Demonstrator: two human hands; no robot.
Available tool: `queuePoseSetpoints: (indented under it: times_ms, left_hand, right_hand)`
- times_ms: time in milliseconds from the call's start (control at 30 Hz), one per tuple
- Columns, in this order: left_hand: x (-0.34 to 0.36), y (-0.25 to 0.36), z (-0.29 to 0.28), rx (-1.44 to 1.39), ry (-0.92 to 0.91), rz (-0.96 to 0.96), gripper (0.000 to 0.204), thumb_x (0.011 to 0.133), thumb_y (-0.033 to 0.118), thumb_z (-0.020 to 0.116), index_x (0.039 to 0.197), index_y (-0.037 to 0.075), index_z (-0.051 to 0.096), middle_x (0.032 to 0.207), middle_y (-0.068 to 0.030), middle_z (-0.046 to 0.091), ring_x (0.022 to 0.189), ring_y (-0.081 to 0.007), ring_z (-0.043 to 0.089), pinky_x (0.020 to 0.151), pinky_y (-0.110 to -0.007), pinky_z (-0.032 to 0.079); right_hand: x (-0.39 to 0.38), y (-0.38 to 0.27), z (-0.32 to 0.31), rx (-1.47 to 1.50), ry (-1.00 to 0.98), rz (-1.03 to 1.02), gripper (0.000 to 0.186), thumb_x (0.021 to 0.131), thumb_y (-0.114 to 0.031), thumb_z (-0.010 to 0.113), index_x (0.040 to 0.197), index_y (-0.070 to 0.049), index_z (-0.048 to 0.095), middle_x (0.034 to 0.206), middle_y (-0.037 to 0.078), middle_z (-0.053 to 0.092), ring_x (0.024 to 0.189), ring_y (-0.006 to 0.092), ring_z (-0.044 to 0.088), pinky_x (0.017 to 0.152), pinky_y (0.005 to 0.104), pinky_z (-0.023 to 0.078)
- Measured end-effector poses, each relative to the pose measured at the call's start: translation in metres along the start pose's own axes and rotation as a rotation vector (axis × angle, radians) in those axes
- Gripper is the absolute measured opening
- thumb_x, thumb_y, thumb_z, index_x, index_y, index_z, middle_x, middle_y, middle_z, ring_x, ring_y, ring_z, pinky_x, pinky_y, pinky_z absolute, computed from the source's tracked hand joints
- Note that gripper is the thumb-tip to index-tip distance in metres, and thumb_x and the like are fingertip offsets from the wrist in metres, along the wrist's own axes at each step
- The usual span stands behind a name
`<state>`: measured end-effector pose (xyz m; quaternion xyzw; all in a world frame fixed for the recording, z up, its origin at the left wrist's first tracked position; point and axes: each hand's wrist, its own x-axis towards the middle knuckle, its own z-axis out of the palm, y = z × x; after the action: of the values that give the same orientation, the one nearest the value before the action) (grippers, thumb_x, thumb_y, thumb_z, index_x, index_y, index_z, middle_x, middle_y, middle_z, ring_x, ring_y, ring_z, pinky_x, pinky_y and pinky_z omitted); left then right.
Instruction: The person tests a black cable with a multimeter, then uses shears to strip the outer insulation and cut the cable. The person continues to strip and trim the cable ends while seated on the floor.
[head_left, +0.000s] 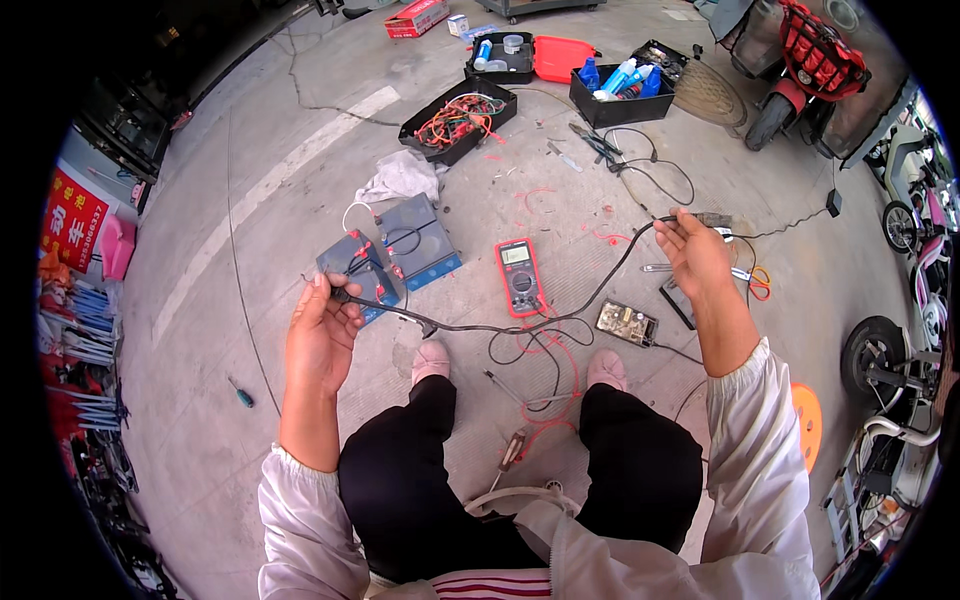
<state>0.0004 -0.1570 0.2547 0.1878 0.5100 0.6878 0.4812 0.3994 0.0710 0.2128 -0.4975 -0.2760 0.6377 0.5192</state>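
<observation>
A black cable [470, 327] runs between my two hands and sags in the middle. My left hand [325, 318] is closed on one end of it, close to the blue-grey battery blocks [418, 243], which carry red terminals and short wires. On the other side my right hand [692, 250] pinches the cable near a thicker dark plug end [712, 219]. Between them on the floor lies a red multimeter [518, 277] with a lit display, its red leads looping below. An opened charger [627, 324] with bare circuitry sits nearer my right hand.
A black tray of tangled wires [458, 120] and a black toolbox with blue bottles [622, 95] stand farther off. A grey rag [400, 178], orange-handled scissors [761, 283] and a screwdriver [240, 392] lie on the floor. An orange stool [806, 426] is at my right; scooters line the right side.
</observation>
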Motion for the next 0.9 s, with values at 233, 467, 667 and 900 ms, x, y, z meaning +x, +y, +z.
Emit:
queuePoseSetpoints:
  times_ms: [233, 467, 667, 900]
  left_hand:
    - [0.108, -0.11, 0.029, -0.107, -0.23, -0.192, 0.032, 0.104, 0.028, 0.042, 0.114, 0.0, 0.056, 0.111, -0.0169, 0.064, 0.092, -0.0219, 0.065, 0.086, -0.034, 0.054]
    - [0.199, -0.199, 0.064, -0.072, -0.305, -0.471, 0.045, 0.106, 0.034, 0.034, 0.131, -0.002, 0.046, 0.125, -0.0207, 0.059, 0.107, -0.0258, 0.063, 0.097, -0.036, 0.051]
    - [0.224, -0.222, 0.07, -0.069, -0.335, -0.556, 0.047, 0.106, 0.035, 0.033, 0.133, -0.002, 0.044, 0.125, -0.0206, 0.059, 0.107, -0.0258, 0.063, 0.098, -0.037, 0.05]
    - [0.229, -0.234, 0.06, -0.01, -0.309, -0.505, 0.037, 0.103, 0.026, 0.045, 0.128, 0.0, 0.048, 0.121, -0.0176, 0.062, 0.101, -0.022, 0.066, 0.092, -0.032, 0.054]
  right_hand:
    - [0.169, 0.046, -0.016, -0.084, 0.065, -0.028, 0.031, 0.097, -0.012, 0.054, 0.114, 0.013, 0.051, 0.108, 0.02, 0.058, 0.097, 0.0297, 0.065, 0.084, 0.034, 0.057]
    - [0.203, 0.124, -0.013, -0.445, 0.064, -0.028, 0.038, 0.095, -0.021, 0.054, 0.121, 0.007, 0.055, 0.107, 0.013, 0.062, 0.092, 0.0202, 0.062, 0.076, 0.0299, 0.051]
    - [0.119, 0.192, -0.047, -0.516, -0.613, 0.55, 0.025, 0.097, -0.024, 0.056, 0.102, -0.002, 0.067, 0.085, 0.002, 0.066, 0.075, 0.0105, 0.06, 0.069, 0.0259, 0.05]
    - [0.042, 0.297, -0.096, -0.976, -1.201, 0.712, 0.026, 0.088, -0.031, 0.064, 0.096, -0.007, 0.069, 0.083, 0.008, 0.069, 0.077, 0.02, 0.065, 0.07, 0.0329, 0.052]
